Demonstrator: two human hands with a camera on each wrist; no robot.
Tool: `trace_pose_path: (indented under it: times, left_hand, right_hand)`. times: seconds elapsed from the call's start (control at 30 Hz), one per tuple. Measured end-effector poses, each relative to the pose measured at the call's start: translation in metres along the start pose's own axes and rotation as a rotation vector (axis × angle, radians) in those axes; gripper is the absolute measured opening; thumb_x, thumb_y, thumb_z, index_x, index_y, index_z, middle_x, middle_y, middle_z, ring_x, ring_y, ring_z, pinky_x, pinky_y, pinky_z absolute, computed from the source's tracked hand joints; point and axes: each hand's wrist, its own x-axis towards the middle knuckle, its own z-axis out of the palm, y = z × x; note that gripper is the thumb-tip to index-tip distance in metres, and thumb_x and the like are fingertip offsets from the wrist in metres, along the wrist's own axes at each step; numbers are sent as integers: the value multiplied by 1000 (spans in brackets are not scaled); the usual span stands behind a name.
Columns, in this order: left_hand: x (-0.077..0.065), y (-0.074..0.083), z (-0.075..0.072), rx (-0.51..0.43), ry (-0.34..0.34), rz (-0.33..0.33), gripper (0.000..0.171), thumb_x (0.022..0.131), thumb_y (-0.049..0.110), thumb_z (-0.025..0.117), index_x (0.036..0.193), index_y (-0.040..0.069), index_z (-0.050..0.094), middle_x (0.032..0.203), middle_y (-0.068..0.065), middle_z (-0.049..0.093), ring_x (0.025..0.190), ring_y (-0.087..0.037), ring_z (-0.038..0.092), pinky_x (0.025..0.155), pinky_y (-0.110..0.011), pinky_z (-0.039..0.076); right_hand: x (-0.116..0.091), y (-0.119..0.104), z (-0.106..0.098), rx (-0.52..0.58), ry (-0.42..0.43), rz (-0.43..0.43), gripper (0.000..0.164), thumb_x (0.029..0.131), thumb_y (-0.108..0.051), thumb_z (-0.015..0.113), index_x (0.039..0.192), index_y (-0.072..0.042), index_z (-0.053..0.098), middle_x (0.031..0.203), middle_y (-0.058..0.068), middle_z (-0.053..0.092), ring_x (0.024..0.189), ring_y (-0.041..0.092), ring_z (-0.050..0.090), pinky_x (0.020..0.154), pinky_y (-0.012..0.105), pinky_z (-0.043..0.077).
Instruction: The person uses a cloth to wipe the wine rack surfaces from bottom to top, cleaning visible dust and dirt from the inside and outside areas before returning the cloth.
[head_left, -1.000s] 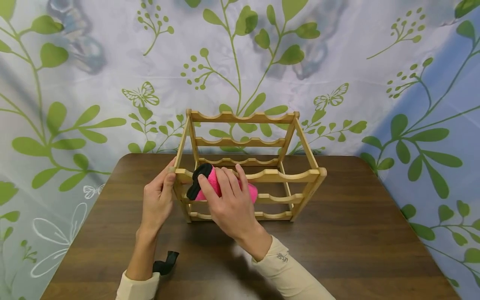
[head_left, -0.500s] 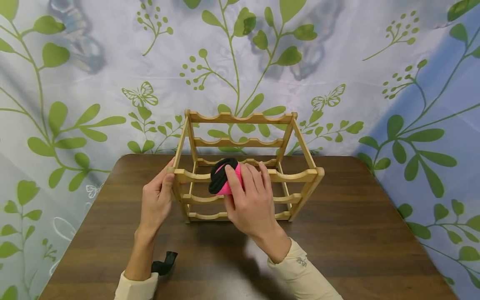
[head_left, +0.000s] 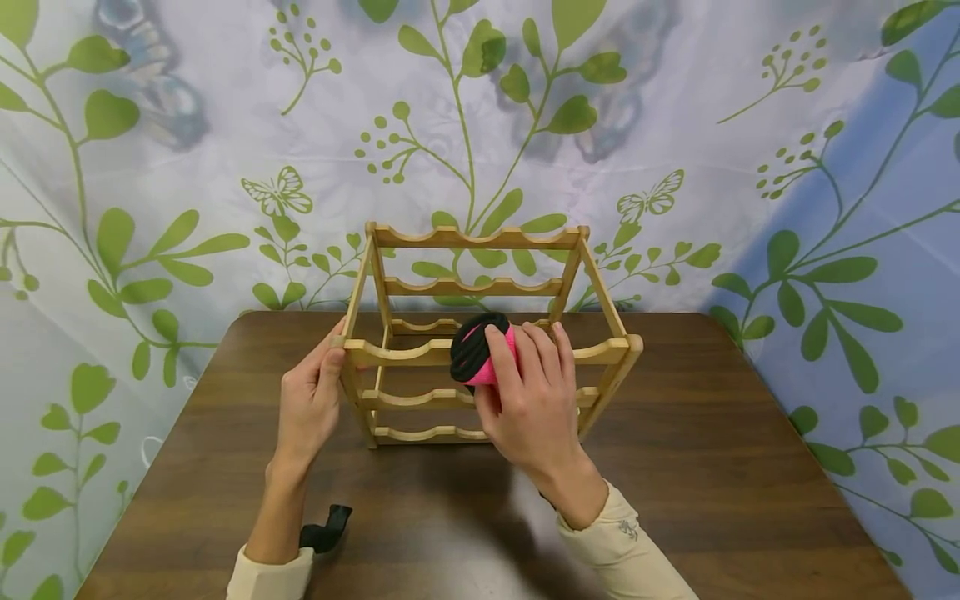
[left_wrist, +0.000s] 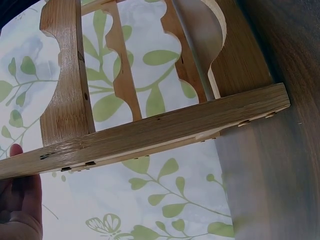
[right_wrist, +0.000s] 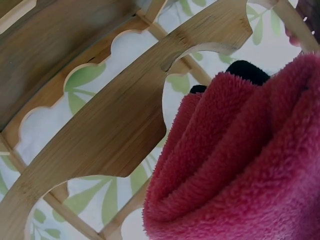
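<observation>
A wooden wine rack (head_left: 405,354) with scalloped rails stands upright on the table. My left hand (head_left: 309,408) grips its front left top corner, thumb in front; the left wrist view shows part of that hand (left_wrist: 22,205) at a wooden bar (left_wrist: 150,131). In my right hand (head_left: 532,408) is a folded pink fluffy cloth (head_left: 504,358) with black edging (head_left: 472,346), held at the middle of the front top rail. Up close in the right wrist view, the plush pink folds (right_wrist: 225,160) lie beside a curved notch of the rail (right_wrist: 120,115); the right fingers are hidden there.
A small black curved object (head_left: 327,529), partly behind the left sleeve (head_left: 270,575), lies on the brown wooden table (head_left: 720,467). Behind the table's far edge hangs a leaf-and-butterfly printed cloth backdrop (head_left: 300,100).
My right hand has moved the pink cloth rightward along the front top rail, from near the left corner to about the middle. My left hand stays on the corner.
</observation>
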Motion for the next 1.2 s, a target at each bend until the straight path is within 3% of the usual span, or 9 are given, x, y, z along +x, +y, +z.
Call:
trace_pose_path:
  times: [0.23,0.47,0.63,0.83,0.93,1.0,1.07,1.13,1.2]
  left_hand:
    - [2,-1,0,29,-7,11,33,104,9,50,136,5,59,104,-19,72,102,2,61,82,-12,46]
    - [3,0,-1,37,-10,12,34,104,10,50,136,8,59,91,-15,74,102,0,62,82,-11,47]
    - [2,-1,-1,32,-4,9,33,104,12,50,135,6,60,109,-18,71,104,1,61,86,-12,46]
    - [3,0,-1,36,-6,4,33,104,10,51,135,5,59,118,-16,68,111,-2,59,89,-12,45]
    - [4,2,-1,44,-12,-1,33,104,9,50,136,6,59,116,-15,69,114,-6,58,90,-13,46]
    - [4,2,-2,47,-8,-4,33,103,9,51,136,7,59,106,-15,72,111,-6,60,87,-12,47]
    - [4,2,-2,47,-6,-5,33,103,9,51,136,7,60,102,-15,73,109,-7,61,86,-12,47]
    - [4,2,-1,48,-9,-5,33,103,9,51,135,7,60,112,-15,70,112,-8,60,88,-12,47]
    - [4,2,-1,39,-11,-8,33,103,9,51,135,7,60,109,-15,71,111,-6,60,87,-12,47]
  right_hand:
    - [-5,8,-2,31,41,24,43,84,-18,63,123,0,59,109,25,62,105,44,56,101,61,39]
    - [-12,17,-4,41,116,40,39,87,-20,59,119,3,60,103,26,61,95,44,57,97,59,42]
    - [-16,23,-7,32,171,55,40,86,-20,59,117,5,60,99,26,61,87,43,56,85,56,46]
    - [-20,29,-10,32,187,93,42,87,-22,58,119,6,60,102,28,62,85,44,56,74,53,47]
    - [-24,33,-13,38,186,119,44,89,-24,57,120,7,58,105,29,62,87,45,56,74,54,50]
    - [-25,35,-14,45,196,140,45,89,-25,56,121,6,58,106,30,62,89,46,56,74,55,51]
    - [-26,38,-15,45,210,160,45,88,-23,57,122,6,57,108,30,61,91,47,56,73,57,52]
    - [-26,40,-17,42,239,183,44,85,-20,58,122,5,57,113,30,61,92,47,56,72,58,52]
    - [-25,43,-19,36,274,205,44,82,-16,60,121,5,58,118,29,59,94,48,56,72,60,52]
